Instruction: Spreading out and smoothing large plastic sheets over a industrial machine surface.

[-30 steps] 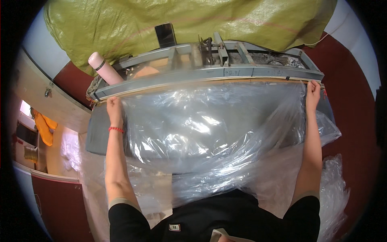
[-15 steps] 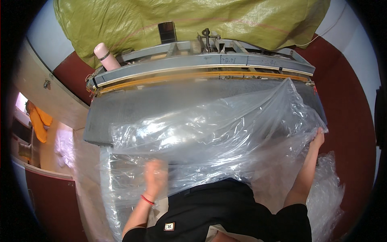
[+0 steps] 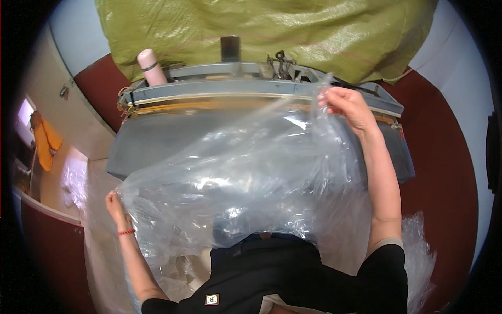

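Note:
A large sheet of clear plastic film hangs crumpled across the grey machine table in front of me. My right hand is raised near the machine's far bar and pinches the film's upper edge. My left hand, with a red band at the wrist, grips the film's lower left edge close to my body. The film stretches slantwise between the two hands and hides much of the table top.
A grey sealing bar with an orange strip runs along the table's far side. A pink bottle stands behind it. A green tarpaulin covers the back. More clear film lies at my right, and on the floor at left.
My right hand has risen from low on the right to the film's upper edge near the bar. My left hand has shifted left and outward, pulling the film's lower corner.

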`<state>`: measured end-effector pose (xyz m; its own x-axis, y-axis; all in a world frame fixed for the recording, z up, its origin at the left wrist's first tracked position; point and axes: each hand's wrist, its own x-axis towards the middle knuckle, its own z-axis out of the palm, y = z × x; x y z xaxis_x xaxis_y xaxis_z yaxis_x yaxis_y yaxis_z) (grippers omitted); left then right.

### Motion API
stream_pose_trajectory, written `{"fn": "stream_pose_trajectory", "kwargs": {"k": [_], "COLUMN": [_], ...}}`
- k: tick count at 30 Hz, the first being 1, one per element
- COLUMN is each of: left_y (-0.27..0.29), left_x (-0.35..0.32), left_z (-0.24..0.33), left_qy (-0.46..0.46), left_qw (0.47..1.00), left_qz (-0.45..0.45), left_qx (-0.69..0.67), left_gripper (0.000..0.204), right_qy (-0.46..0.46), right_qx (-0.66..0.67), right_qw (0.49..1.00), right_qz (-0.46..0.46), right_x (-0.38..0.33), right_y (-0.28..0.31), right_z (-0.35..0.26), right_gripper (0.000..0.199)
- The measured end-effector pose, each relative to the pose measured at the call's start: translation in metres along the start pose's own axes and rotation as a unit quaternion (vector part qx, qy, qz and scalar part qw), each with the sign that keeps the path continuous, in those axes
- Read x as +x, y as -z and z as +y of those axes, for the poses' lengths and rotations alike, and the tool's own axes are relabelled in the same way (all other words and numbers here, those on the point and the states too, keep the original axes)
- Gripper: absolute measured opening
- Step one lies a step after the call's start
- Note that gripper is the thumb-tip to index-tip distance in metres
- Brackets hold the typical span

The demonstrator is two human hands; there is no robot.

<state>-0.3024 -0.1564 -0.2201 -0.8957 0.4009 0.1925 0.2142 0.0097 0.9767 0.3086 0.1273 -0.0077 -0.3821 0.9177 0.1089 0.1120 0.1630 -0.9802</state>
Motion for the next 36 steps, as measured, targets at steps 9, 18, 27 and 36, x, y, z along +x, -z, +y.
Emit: {"fn": "stream_pose_trajectory", "kwargs": {"k": [9, 18, 27, 36], "left_y": [-0.172, -0.273, -0.265, -0.251], "left_x": [-0.13, -0.18, -0.183, -0.178], "left_z": [0.233, 0.275, 0.262, 0.248], "left_qy": [-0.378, -0.503, -0.448, -0.377], "left_qw": [0.873, 0.82, 0.838, 0.857], "left_qz": [-0.306, -0.265, -0.29, -0.336], "left_qx": [0.024, -0.069, -0.113, -0.102], "left_gripper": [0.04, 0.014, 0.009, 0.007], "right_qy": [0.011, 0.146, 0.17, 0.362], "right_qx": [-0.085, -0.152, 0.001, -0.066], "right_qw": [0.994, 0.976, 0.979, 0.924], "right_qz": [-0.07, -0.061, -0.115, -0.104], "right_x": [0.0, -0.013, -0.009, 0.015], "right_y": [-0.075, -0.108, -0.135, -0.156], "right_z": [-0.045, -0.047, -0.039, -0.002], "right_gripper": [0.018, 0.012, 0.008, 0.021]}}
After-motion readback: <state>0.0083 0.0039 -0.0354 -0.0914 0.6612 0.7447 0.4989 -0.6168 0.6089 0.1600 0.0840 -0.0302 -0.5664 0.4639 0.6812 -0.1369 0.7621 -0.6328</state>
